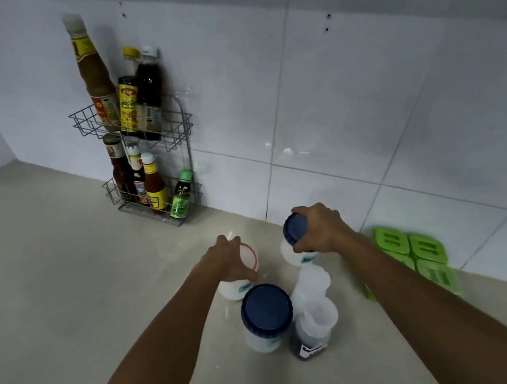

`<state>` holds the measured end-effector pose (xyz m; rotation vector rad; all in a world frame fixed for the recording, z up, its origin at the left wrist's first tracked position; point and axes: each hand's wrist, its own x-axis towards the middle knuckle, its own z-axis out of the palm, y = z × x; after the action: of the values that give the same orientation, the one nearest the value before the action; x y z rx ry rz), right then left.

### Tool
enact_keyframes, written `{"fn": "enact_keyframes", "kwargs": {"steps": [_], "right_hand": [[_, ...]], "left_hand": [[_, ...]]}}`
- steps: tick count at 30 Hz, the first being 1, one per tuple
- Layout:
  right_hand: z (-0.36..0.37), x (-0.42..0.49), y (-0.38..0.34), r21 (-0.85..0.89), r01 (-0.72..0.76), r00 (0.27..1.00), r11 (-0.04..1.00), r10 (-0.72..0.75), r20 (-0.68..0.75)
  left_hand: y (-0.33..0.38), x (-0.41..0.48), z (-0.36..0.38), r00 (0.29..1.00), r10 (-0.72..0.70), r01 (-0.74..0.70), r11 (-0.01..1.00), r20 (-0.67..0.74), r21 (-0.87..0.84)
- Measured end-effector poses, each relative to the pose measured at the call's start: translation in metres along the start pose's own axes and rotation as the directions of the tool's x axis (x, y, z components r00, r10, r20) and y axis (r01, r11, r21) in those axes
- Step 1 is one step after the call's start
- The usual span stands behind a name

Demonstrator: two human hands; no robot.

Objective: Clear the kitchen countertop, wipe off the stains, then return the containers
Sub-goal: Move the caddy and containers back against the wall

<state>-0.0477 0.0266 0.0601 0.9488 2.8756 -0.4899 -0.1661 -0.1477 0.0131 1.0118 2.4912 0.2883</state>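
Near the back edge of the table (64, 281), the left grip (227, 259) curls over the red-rimmed jar (249, 255); the right grip (318, 231) clasps the far blue-lidded jar (294, 231). Lift both straight up, level, clear of the nearer jars (267, 315); the lids may be loose.

My left forearm (167, 329) and right forearm (420, 295) stretch forward, bare. My left hand (227, 261) curls down over the red-rimmed jar (251, 256). My right hand (320, 231) grips the blue-lidded jar (296, 229) from above, fingers wrapped round its lid.
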Motion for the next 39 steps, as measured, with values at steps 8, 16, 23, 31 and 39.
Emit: {"fn": "enact_keyframes", "kwargs": {"steps": [8, 16, 23, 31, 39], "right_hand": [[-0.117, -0.073, 0.081, 0.104, -0.049, 0.980, 0.993, 0.068, -0.186], [-0.159, -0.156, 0.220, -0.011, -0.247, 0.960, 0.969, 0.243, -0.137], [-0.116, -0.191, 0.342, 0.095, -0.450, 0.885, 0.888, 0.457, -0.083], [-0.057, -0.175, 0.409, 0.166, -0.455, 0.868, 0.875, 0.477, -0.134], [-0.030, -0.122, 0.431, 0.181, -0.344, 0.915, 0.921, 0.372, -0.157]], "left_hand": [[0.088, -0.021, -0.073, 0.959, 0.149, -0.155, 0.988, -0.239, -0.004], [0.259, -0.043, -0.036, 0.839, 0.505, -0.523, 0.851, -0.204, -0.043], [0.364, -0.029, 0.028, 0.773, 0.632, -0.632, 0.775, -0.055, 0.022], [0.428, 0.018, 0.093, 0.739, 0.667, -0.672, 0.715, 0.100, 0.193], [0.431, 0.073, 0.149, 0.728, 0.654, -0.685, 0.683, 0.205, 0.254]]}}
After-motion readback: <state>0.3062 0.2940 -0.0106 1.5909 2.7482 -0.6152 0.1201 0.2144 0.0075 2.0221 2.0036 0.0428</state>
